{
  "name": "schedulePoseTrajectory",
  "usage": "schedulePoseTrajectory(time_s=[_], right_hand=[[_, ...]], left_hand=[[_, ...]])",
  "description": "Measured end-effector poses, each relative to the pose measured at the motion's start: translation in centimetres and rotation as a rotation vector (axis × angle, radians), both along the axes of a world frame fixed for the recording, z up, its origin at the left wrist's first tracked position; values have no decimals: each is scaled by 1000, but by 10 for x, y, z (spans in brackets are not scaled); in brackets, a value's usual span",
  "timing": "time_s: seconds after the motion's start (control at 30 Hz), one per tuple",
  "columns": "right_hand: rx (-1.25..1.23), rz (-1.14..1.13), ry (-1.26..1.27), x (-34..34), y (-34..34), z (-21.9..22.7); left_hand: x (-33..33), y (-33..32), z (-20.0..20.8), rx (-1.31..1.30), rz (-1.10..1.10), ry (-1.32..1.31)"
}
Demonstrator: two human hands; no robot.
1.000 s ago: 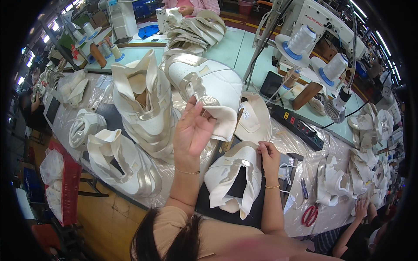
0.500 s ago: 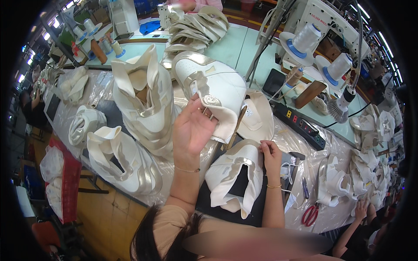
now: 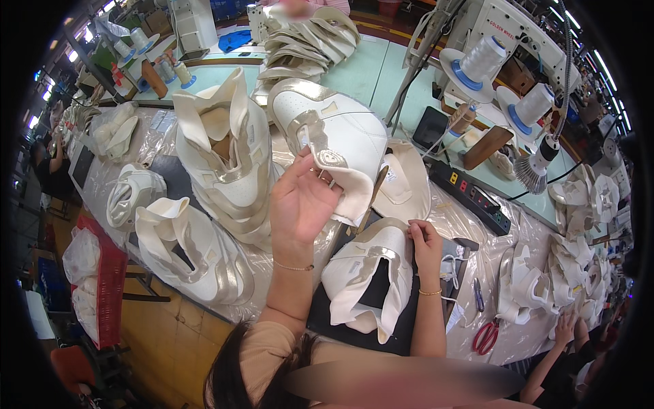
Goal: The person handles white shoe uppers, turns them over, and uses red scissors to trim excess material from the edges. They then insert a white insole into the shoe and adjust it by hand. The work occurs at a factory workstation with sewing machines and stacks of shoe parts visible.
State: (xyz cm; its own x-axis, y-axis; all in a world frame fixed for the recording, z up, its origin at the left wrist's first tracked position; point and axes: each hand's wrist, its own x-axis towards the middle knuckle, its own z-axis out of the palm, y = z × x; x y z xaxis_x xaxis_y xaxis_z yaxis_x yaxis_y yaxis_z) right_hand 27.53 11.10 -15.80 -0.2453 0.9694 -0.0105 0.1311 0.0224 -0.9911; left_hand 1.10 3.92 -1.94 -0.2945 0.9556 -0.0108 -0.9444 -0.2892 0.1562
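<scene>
My left hand is closed on the edge of a white shoe upper with shiny gold trim, holding it raised and tilted. Some of the fingers go out of sight inside its opening. A second white-and-gold upper lies on a dark board in front of me, its collar opening toward me. At this upper's far right edge my right hand is closed, thumb and fingers together; they seem to pinch the edge or a small thing I cannot make out.
Stacked uppers stand left of my left hand, with another pile nearer. A black power strip, red-handled scissors and a lamp are to the right. Thread cones stand by a sewing machine. Another person's hands are lower right.
</scene>
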Motion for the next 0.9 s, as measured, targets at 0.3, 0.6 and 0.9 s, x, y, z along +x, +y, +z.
schedulePoseTrajectory(time_s=[0.3,0.6,0.9], right_hand=[[4,5,9,0,0,-1],[1,5,-4,0,-1,2],[-5,-4,-10,1,-1,-1]], left_hand=[[0,-1,-2,14,0,-18],[1,-1,0,19,6,0],[3,-1,4,-16,31,6]])
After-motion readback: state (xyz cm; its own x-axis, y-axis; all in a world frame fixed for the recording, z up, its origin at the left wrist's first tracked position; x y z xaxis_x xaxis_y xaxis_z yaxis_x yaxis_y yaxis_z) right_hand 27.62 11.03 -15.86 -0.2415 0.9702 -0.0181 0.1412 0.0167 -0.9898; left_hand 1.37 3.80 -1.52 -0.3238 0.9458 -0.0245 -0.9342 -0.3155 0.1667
